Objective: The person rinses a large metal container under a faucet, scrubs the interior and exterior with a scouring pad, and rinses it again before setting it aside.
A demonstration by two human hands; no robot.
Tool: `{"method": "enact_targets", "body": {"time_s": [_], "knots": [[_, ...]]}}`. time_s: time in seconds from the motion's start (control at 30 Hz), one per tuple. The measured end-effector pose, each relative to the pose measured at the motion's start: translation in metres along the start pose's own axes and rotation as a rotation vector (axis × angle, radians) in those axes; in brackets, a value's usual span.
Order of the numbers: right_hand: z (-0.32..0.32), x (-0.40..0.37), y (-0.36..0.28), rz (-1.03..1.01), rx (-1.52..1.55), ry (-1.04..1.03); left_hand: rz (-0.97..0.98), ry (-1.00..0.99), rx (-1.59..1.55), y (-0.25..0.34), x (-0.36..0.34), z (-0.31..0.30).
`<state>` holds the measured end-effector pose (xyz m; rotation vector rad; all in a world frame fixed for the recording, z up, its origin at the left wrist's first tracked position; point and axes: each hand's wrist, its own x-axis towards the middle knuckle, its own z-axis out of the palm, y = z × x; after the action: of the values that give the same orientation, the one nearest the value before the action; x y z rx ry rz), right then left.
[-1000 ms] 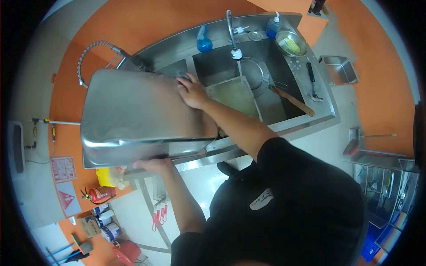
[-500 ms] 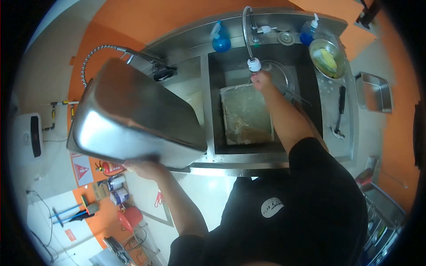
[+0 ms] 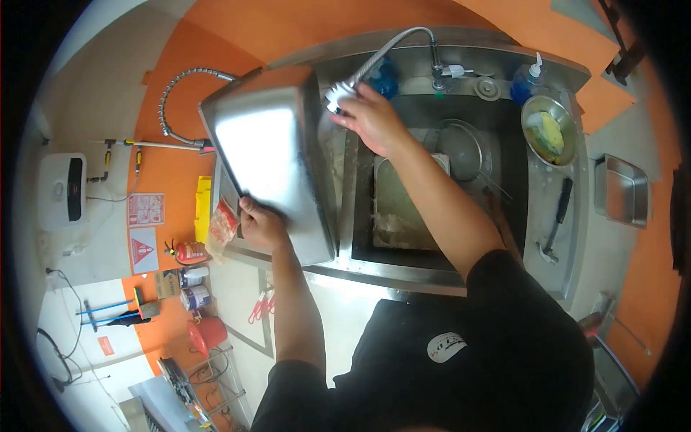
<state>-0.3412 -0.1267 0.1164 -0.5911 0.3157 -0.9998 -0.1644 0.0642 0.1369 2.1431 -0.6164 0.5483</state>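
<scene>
A large shiny metal pan (image 3: 266, 151) is tilted up on its side at the left of the sink. My left hand (image 3: 262, 226) grips its lower left rim, fingers wrapped round the edge. My right hand (image 3: 371, 119) holds the white spray head (image 3: 340, 96) of a flexible faucet hose, close to the pan's upper right side. Below my right arm, a rectangular tray (image 3: 407, 216) with cloudy water lies in the dark sink basin (image 3: 363, 241). A round strainer (image 3: 464, 147) is behind it in the basin.
Right of the basin are a metal bowl with a yellow sponge (image 3: 551, 133), a hammer-like tool (image 3: 560, 216) and a blue pump bottle (image 3: 527, 85). An empty metal pan (image 3: 622, 191) is farther right. A red-and-clear packet (image 3: 223, 227) lies left of my left hand.
My right hand has pulled the spray head left, from over the basin to the pan. The pan has turned more upright and shifted right, and my left hand has moved up along its rim.
</scene>
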Motion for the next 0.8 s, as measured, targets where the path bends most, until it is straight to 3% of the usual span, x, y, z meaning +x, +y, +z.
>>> {"method": "enact_targets", "body": {"time_s": [0.1, 0.2, 0.23, 0.5, 0.6, 0.67, 0.77, 0.8], "knots": [[0.031, 0.013, -0.018, -0.125, 0.002, -0.011, 0.010, 0.010, 0.037, -0.008, 0.004, 0.014], [0.049, 0.029, -0.028, -0.154, -0.228, 0.074, 0.042, -0.016, 0.033, -0.013, 0.005, 0.027], [0.052, 0.031, -0.028, -0.141, -0.371, 0.139, -0.086, -0.191, 0.114, -0.010, 0.007, 0.024], [0.047, 0.024, -0.011, -0.184, -0.295, 0.108, -0.156, -0.167, 0.084, -0.001, 0.007, 0.044], [0.045, 0.032, 0.012, -0.273, -0.279, 0.102, -0.149, -0.135, 0.084, -0.004, 0.005, 0.049], [0.046, 0.040, 0.026, -0.456, -0.461, 0.194, -0.121, -0.100, 0.064, -0.008, 0.003, 0.049], [0.046, 0.040, 0.039, -0.429, -0.589, 0.277, -0.060, -0.037, -0.128, -0.028, -0.001, 0.045], [0.046, 0.039, 0.041, -0.552, -0.505, 0.158, -0.036, -0.033, -0.187, -0.045, 0.000, 0.047]]}}
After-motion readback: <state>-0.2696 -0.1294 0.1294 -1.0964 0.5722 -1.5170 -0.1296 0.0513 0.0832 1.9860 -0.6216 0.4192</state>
